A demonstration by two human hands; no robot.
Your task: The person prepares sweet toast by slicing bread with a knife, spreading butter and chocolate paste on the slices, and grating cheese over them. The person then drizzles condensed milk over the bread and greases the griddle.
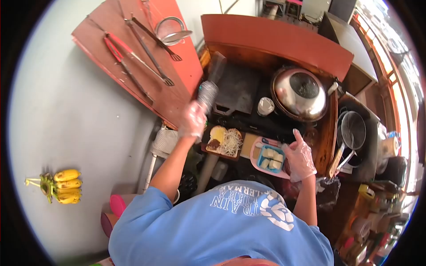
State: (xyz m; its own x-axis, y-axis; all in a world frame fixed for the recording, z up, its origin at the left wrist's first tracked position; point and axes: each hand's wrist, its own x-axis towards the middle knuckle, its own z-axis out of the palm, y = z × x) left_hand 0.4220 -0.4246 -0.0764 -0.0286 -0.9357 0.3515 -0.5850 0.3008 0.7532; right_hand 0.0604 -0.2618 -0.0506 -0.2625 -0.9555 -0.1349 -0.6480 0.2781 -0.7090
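In a clear plastic glove, my left hand [193,120] is closed round the silver-wrapped handle of a spatula [207,94]. Its flat blade, smeared by motion, points up over the dark griddle [237,86]. My gloved right hand [301,159] has its fingers apart, one stretched forward, beside the pink tray [255,155]. On that tray sits a blue container [271,158] with several pale blocks. Between the hands, a wooden board carries an open sandwich [225,141] with shredded white topping, a yellow slice and a brown part.
A domed metal lid [299,94] covers the right of the stove, next to a small white-topped cup [266,106]. Tongs [116,48] and turners hang on the red panel at left. Pans [353,131] are stacked at right. Bananas [68,186] lie at far left.
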